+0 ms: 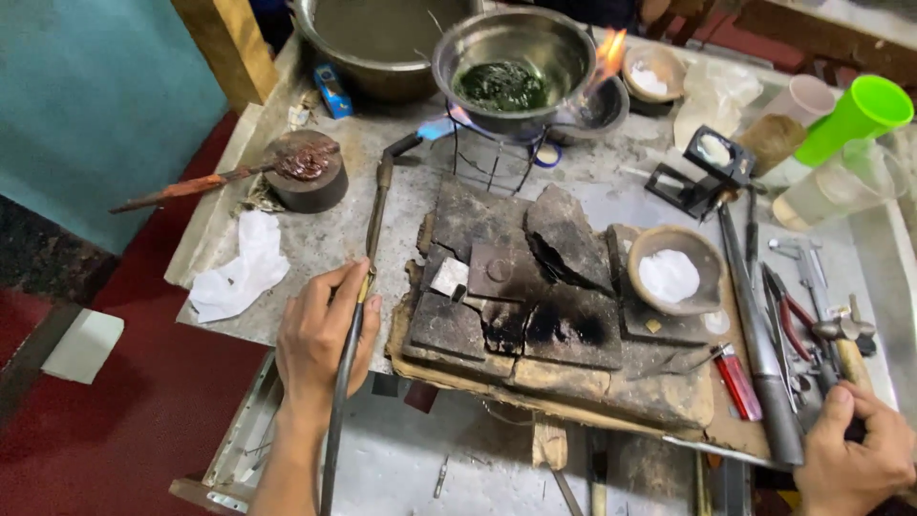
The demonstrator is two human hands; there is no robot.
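Observation:
My left hand (320, 339) grips a long metal torch (374, 205) by its lower stem, with a hose running down from it. Its blue flame (437, 127) plays under a steel bowl (514, 53) of dark green liquid that sits on a wire stand, and orange flame licks up at the bowl's right side. My right hand (855, 454) is closed around the handle of a tool at the bench's lower right, among the hammer (842, 334) and pliers. Charred blocks (521, 287) lie between the hands, with a small pale metal piece (449, 277) on them.
A clay dish of white powder (669, 272) sits right of the blocks, a red lighter (738, 382) below it. Pliers, a file and other tools lie at right. A green cup (855, 115), a magnifier stand (712, 162), a large steel basin (382, 38), a round block with a stick (306, 172) and crumpled tissue (239, 268) surround.

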